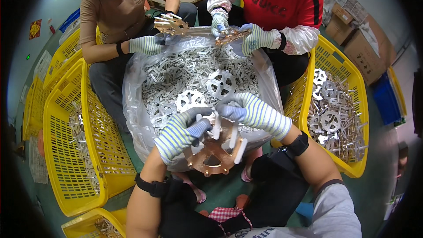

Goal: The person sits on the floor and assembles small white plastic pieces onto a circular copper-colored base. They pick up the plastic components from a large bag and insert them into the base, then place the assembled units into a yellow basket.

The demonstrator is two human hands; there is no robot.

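Note:
Between my gloved hands, over the near edge of a plastic-lined bin, is a copper-coloured round metal part [210, 150] with triangular cutouts and pale bars sticking up from its rim. My left hand [183, 134], in a striped knit glove, is closed on the part's left side. At its far edge, the fingers of my right hand [255, 112] pinch together by a pale bar; their tips are partly hidden. Beyond my hands, silver spoked discs [221, 84] lie on a heap of small metal bars [176, 72] in the clear plastic liner [134, 99].
Two people in gloves sit across the bin, each holding a similar copper-coloured part [171, 24]. Yellow baskets [119, 158] of metal parts stand at my left, another yellow basket [362, 150] at my right. Cardboard boxes [368, 55] and a blue crate [387, 101] are far right.

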